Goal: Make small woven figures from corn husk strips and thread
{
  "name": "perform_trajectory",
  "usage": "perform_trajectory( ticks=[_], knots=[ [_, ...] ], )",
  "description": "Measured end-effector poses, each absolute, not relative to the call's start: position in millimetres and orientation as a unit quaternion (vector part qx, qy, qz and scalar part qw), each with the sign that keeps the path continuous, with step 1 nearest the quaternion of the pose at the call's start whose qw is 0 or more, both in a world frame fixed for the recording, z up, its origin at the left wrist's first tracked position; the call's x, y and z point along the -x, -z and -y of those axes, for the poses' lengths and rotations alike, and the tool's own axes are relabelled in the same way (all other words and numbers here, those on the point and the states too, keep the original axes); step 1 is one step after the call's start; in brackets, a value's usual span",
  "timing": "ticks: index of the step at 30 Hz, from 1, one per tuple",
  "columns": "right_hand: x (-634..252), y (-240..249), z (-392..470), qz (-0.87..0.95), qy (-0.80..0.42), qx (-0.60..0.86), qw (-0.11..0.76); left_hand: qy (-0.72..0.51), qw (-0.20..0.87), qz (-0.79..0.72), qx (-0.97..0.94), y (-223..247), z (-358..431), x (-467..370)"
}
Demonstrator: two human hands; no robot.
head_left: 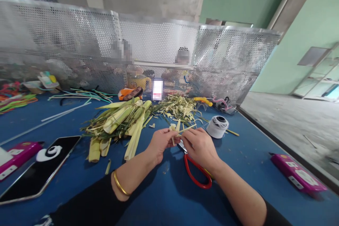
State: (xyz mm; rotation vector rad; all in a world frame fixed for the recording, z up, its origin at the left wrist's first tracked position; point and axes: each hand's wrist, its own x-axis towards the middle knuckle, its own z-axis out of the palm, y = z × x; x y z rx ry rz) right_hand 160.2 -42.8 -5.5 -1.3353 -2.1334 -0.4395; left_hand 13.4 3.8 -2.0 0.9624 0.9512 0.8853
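My left hand [164, 142] is closed in a pinch on a small piece made of pale husk strips [178, 129], whose ends stick up above the fingers. Close beside it, my right hand [198, 144] has its fingers closed at the same piece, where a thin strip points up and right. Fingers hide part of the piece. Red-handled scissors [197, 176] lie on the blue table [159, 201] beneath the right hand, blades toward the held piece. A pile of corn husks [119, 122] lies left of the hands, and shredded husk [180, 107] lies beyond them.
A white thread spool [217, 127] stands right of the hands. Magenta cases [298, 173] lie at both sides, with a large black phone [39, 171] at left. A lit phone [158, 90] stands before the perforated metal screen [159, 39]. Coloured strips lie at far left.
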Motion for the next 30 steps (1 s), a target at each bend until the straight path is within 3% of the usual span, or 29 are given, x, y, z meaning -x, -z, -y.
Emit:
perform_trajectory(
  ticks=[6, 8, 12, 15, 18, 24, 30],
  knots=[
    [-153, 7, 47, 0.796, 0.239, 0.48, 0.282, -0.437, 0.684, -0.406, -0.418, 5, -1, -17],
    [-151, 8, 48, 0.799, 0.215, 0.483, 0.286, -0.434, 0.701, -0.395, -0.405, 6, -2, -16],
    [-148, 11, 45, 0.77, -0.035, 0.539, 0.34, -0.434, 0.697, -0.414, -0.393, 6, -8, -14],
    [-150, 13, 38, 0.621, -0.323, 0.569, 0.431, -0.445, 0.671, -0.44, -0.397, 4, -10, -13],
    [-153, 15, 30, 0.45, -0.456, 0.544, 0.542, -0.429, 0.672, -0.442, -0.412, 2, -8, -13],
    [-153, 11, 28, 0.394, -0.378, 0.495, 0.676, -0.385, 0.688, -0.433, -0.437, 4, -4, -14],
    [-150, 8, 32, 0.5, -0.317, 0.478, 0.649, -0.368, 0.662, -0.417, -0.503, 6, -3, -15]
  ],
)
